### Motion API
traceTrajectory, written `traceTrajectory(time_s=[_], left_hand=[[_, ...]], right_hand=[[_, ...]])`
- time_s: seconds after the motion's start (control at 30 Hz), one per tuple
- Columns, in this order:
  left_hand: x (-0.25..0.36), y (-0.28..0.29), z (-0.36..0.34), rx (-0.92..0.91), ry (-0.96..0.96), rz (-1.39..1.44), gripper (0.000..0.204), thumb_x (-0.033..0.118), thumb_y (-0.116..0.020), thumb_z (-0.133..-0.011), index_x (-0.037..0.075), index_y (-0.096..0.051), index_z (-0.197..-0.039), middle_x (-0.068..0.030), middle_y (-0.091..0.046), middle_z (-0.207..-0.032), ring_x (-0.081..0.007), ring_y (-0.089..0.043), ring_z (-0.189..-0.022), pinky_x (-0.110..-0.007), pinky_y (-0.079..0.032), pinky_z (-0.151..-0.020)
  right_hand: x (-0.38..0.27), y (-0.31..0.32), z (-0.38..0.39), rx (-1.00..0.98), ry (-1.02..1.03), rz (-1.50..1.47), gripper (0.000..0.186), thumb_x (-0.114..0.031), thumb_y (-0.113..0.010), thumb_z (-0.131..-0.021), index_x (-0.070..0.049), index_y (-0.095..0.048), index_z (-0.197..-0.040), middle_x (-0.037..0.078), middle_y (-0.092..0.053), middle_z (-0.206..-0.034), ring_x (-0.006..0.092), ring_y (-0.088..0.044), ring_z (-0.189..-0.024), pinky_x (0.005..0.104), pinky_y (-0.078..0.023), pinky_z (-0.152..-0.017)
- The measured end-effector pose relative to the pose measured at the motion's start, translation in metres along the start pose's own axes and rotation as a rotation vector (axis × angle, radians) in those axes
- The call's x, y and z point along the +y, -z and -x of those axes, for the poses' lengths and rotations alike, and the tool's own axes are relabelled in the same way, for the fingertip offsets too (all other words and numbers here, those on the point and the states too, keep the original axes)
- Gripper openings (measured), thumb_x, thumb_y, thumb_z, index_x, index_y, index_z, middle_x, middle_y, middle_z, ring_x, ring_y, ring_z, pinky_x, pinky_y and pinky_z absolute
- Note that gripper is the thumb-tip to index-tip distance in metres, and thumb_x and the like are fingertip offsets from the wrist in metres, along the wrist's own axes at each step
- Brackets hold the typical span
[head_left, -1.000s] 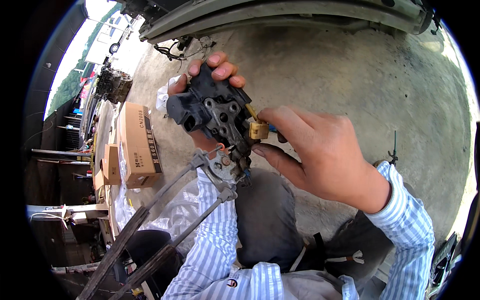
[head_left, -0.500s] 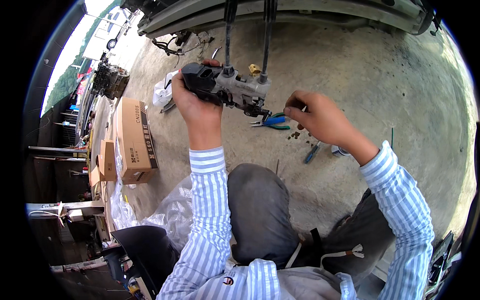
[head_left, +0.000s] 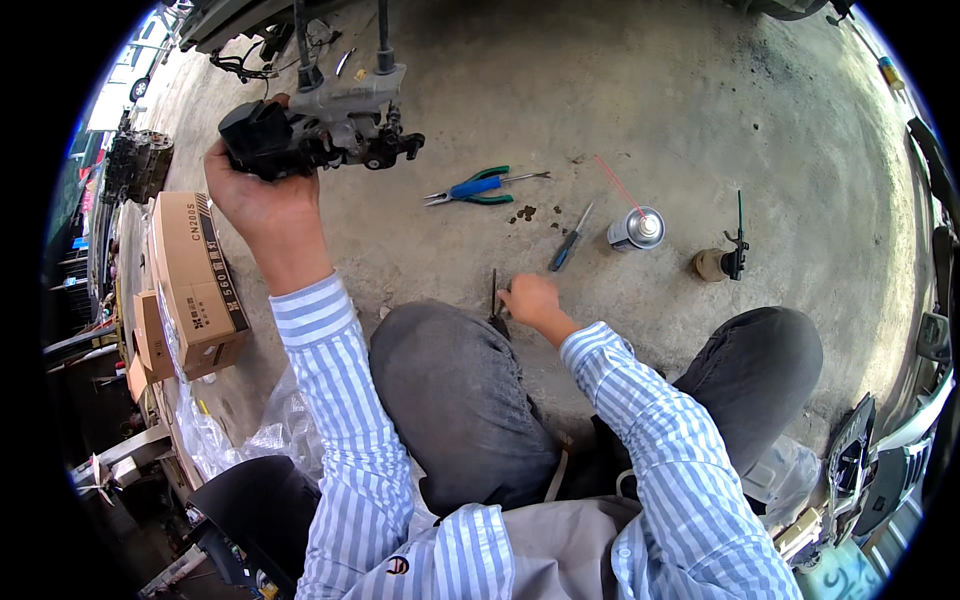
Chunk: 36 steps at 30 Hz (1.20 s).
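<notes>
My left hand (head_left: 262, 205) is wrapped round a grey metal mechanism with a black plastic housing (head_left: 318, 130), holding it raised off the floor. Two dark rods rise from its top. Low beside my knee, my right hand (head_left: 532, 298) has its fingers curled in; whatever may be between them is hidden. Just left of its fingertips is a thin dark tool (head_left: 494, 292). Ahead on the floor lie pliers with blue and green handles (head_left: 478, 186), and a blue-handled screwdriver (head_left: 566, 248) rests to their right.
A spray can (head_left: 638, 230) with a red straw stands right of the screwdriver. Farther right is a brown cylinder (head_left: 709, 265) beside a black piece with a green rod. A tall cardboard box (head_left: 198, 290) and clear plastic wrap (head_left: 285, 425) are at the left, with black panels lower down.
The view has turned to the right. My right hand has left the end of the metal mechanism and dropped to beside my knee. My left hand still holds the mechanism.
</notes>
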<state>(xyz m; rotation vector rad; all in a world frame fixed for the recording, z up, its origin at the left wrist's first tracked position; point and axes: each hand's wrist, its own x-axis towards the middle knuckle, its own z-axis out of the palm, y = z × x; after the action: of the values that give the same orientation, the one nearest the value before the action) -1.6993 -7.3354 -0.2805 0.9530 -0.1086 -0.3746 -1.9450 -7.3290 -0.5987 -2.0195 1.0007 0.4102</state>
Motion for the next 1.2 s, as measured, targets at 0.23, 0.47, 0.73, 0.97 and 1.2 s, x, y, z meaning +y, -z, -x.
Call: traceTrajectory(time_s=[0.23,0.47,0.73,0.97,1.2], left_hand=[[-0.007,0.002,0.004,-0.090,-0.012,0.200,0.031,0.025,-0.049,-0.091,0.003,-0.062,-0.108,-0.0158,-0.067,-0.096,-0.0301,-0.066,-0.091,-0.051,-0.055,-0.091],[-0.001,0.003,0.003,-0.023,0.005,0.236,0.027,0.027,-0.050,-0.091,0.004,-0.063,-0.099,-0.0108,-0.068,-0.095,-0.0294,-0.067,-0.088,-0.046,-0.055,-0.091],[0.000,-0.005,0.011,-0.034,0.101,0.331,0.031,0.029,-0.050,-0.092,0.003,-0.064,-0.101,-0.0135,-0.070,-0.099,-0.0317,-0.068,-0.090,-0.044,-0.055,-0.088],[0.002,-0.008,0.018,-0.043,0.095,0.374,0.034,0.030,-0.049,-0.092,0.002,-0.064,-0.105,-0.0157,-0.070,-0.103,-0.0318,-0.068,-0.092,-0.043,-0.055,-0.086],[0.006,-0.009,0.025,-0.051,0.104,0.418,0.027,0.032,-0.057,-0.096,0.006,-0.062,-0.105,-0.0145,-0.070,-0.103,-0.0263,-0.068,-0.093,-0.040,-0.056,-0.084]], right_hand=[[-0.021,-0.080,-0.005,0.112,-0.033,-0.034,0.035,-0.034,-0.064,-0.095,-0.002,-0.069,-0.106,0.020,-0.073,-0.087,0.0415,-0.071,-0.088,0.0515,-0.056,-0.077],[-0.097,0.040,0.019,0.413,0.340,-0.586,0.022,-0.026,-0.054,-0.103,-0.005,-0.059,-0.101,0.015,-0.065,-0.071,0.0430,-0.065,-0.069,0.0495,-0.049,-0.060],[-0.185,0.159,0.073,0.601,0.722,-0.349,0.023,-0.024,-0.055,-0.103,-0.004,-0.052,-0.092,0.019,-0.060,-0.064,0.0430,-0.060,-0.061,0.0507,-0.042,-0.053],[-0.204,0.158,0.066,0.624,0.772,-0.400,0.022,-0.022,-0.057,-0.102,-0.003,-0.053,-0.091,0.020,-0.059,-0.064,0.0439,-0.060,-0.061,0.0515,-0.041,-0.053],[-0.205,0.159,0.074,0.563,0.751,-0.446,0.025,-0.021,-0.056,-0.103,-0.003,-0.052,-0.088,0.021,-0.057,-0.063,0.0428,-0.058,-0.058,0.0483,-0.040,-0.051]])
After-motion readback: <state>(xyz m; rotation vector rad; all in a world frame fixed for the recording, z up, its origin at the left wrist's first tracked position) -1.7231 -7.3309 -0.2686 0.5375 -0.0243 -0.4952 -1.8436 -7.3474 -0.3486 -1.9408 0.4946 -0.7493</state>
